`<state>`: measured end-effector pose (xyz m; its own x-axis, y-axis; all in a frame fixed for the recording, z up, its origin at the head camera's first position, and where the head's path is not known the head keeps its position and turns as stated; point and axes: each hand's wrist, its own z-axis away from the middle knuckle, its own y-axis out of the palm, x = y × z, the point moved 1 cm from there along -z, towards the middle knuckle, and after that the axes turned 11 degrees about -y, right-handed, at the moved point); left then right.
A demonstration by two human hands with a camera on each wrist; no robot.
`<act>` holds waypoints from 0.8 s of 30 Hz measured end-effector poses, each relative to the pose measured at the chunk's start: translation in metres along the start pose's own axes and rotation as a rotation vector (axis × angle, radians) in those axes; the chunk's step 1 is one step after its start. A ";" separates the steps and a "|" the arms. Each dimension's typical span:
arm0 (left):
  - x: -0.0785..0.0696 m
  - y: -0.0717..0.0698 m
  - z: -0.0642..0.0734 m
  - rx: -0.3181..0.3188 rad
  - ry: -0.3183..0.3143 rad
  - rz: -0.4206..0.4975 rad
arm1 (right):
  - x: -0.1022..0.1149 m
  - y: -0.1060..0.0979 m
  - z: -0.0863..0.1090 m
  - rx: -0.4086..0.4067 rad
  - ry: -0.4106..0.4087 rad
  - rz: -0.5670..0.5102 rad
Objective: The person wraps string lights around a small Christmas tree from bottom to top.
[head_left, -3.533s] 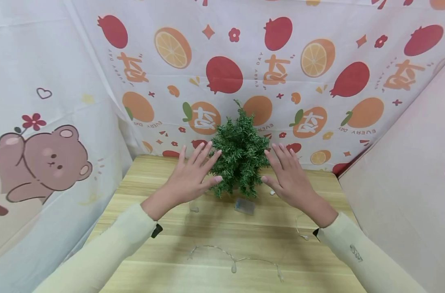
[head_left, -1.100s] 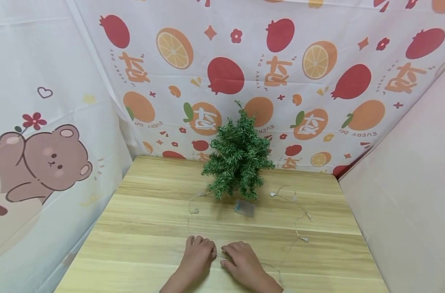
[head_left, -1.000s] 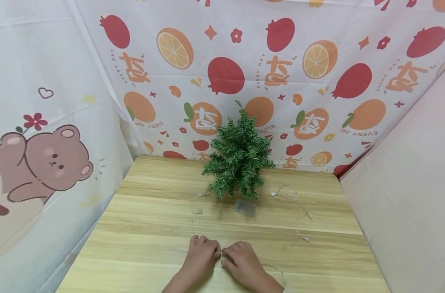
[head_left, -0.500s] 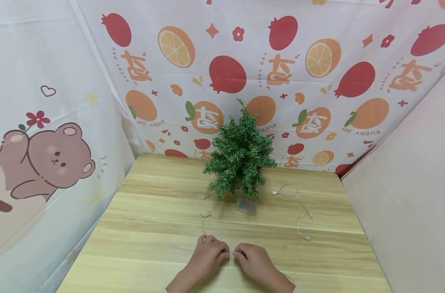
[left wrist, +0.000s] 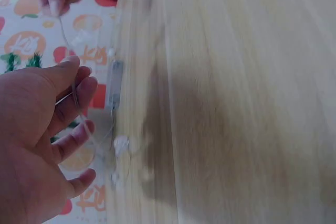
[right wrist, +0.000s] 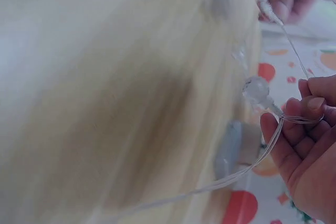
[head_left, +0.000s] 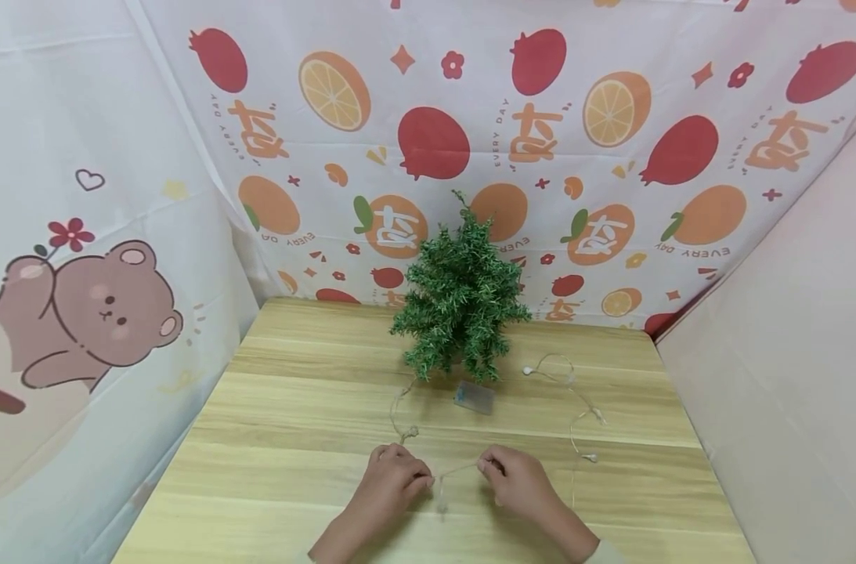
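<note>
A thin, clear-wired string light (head_left: 459,470) runs between the two hands above the table, one small bulb (head_left: 442,505) dangling from it. My left hand (head_left: 392,479) pinches the wire between thumb and forefinger, its other fingers loosely bent in the left wrist view. To its right, my right hand (head_left: 522,479) pinches the wire too. In the right wrist view a clear round bulb (right wrist: 255,88) hangs by that hand's fingertips, with a wire loop trailing down. The rest of the string lies on both sides of a small green artificial tree (head_left: 463,301).
A flat translucent battery box (head_left: 474,398) lies just in front of the tree. More wire with small bulbs (head_left: 590,457) curves along the right of the wooden table (head_left: 294,439). A fruit-printed cloth (head_left: 435,141) hangs close behind the tree; cloths also flank both sides.
The hands came from beside the tree to the table's front and took hold of the wire. The right hand has since moved right, away from the left, stretching wire between them; the left-side wire shifted.
</note>
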<state>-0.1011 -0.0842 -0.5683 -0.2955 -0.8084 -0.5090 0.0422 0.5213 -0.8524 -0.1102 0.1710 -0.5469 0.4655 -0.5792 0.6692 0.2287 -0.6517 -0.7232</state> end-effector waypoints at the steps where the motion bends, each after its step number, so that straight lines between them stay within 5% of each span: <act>1: 0.002 -0.002 0.000 -0.012 -0.005 -0.001 | 0.000 -0.004 0.000 -0.010 0.012 -0.001; 11: 0.018 -0.008 0.000 -0.092 -0.096 -0.027 | 0.000 -0.038 -0.004 -0.075 0.099 -0.006; 24: 0.039 -0.006 -0.010 -0.164 -0.141 -0.049 | 0.013 -0.069 -0.011 -0.173 0.063 0.026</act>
<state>-0.1222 -0.1158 -0.5819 -0.1566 -0.8583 -0.4886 -0.1285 0.5082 -0.8516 -0.1298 0.2029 -0.4868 0.4139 -0.6227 0.6640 0.0647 -0.7074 -0.7038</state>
